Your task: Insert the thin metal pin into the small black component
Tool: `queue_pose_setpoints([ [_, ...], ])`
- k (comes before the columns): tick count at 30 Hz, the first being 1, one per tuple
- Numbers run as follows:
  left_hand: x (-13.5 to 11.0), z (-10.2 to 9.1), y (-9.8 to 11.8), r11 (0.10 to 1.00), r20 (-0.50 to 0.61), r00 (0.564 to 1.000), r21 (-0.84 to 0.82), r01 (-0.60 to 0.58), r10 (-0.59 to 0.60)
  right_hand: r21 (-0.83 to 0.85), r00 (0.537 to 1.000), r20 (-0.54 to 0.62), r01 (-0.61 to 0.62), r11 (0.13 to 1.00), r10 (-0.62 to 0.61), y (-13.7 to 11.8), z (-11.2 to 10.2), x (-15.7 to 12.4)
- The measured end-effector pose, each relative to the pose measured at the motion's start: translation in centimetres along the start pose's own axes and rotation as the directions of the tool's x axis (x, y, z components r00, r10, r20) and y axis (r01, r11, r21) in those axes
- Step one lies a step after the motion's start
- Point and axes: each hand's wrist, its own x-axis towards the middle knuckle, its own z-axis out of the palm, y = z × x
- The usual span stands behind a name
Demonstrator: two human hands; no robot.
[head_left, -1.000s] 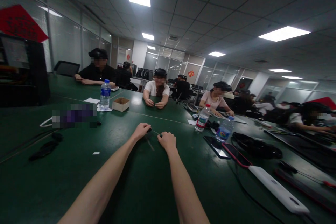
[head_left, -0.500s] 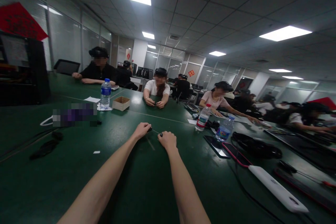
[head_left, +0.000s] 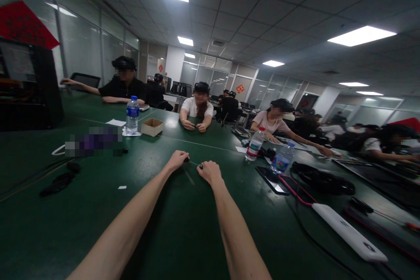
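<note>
Out in front of me over the green table (head_left: 183, 210), both arms are stretched forward. My left hand (head_left: 177, 160) is closed, and a small black piece (head_left: 187, 159) sticks out at its fingertips. To its right, my right hand (head_left: 210, 171) is also closed, with a small dark rounded piece (head_left: 201, 166) at its thumb side. A thin pale line (head_left: 193, 163) runs across the short gap between the two pieces. What kind of object this is, and whether it is one or two, I cannot tell. My fingers hide most of it.
Left of my hands are a small open box (head_left: 152, 127), a water bottle (head_left: 132, 116) and a white scrap (head_left: 122, 187). On the right stand two bottles, one red-capped (head_left: 255, 144), near a phone (head_left: 297, 189) and a white power bank (head_left: 349, 231). A person (head_left: 198, 109) sits opposite.
My hands stay nearly in place, still closed, shifting only slightly with the view. At the far left, a person in black has stretched an arm outward to the left.
</note>
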Motion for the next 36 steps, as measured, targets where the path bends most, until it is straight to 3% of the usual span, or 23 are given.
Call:
queue_pose_setpoints([
  [6, 0.4, 0.2, -0.4, 0.998, 0.002, 1.0, -0.049, 0.028, -0.028, 0.01, 0.997, 0.024, 0.068, 0.998, -0.068, -0.3, -0.2, -0.1],
  [12, 0.1, 0.3, 0.0, 0.993, -0.052, 0.996, -0.1, 0.062, -0.068, 0.009, 0.998, -0.015, -0.053, 0.999, 0.053, -0.3, 0.5, -0.4],
  [16, -0.4, 0.3, 0.7, 0.988, -0.026, 0.996, -0.128, 0.086, -0.09, 0.033, 0.994, -0.027, -0.102, 0.994, 0.103, -0.1, 0.7, -0.4],
  [25, -1.2, 0.0, 2.2, 0.984, 0.054, 0.994, -0.148, 0.104, -0.097, 0.077, 0.989, -0.03, -0.142, 0.987, 0.145, 0.1, 1.3, 0.1],
  [36, -1.2, -0.2, 2.0, 0.97, 0.028, 0.993, -0.212, 0.117, -0.114, 0.082, 0.988, -0.009, -0.155, 0.985, 0.156, -0.1, 1.2, 0.1],
])
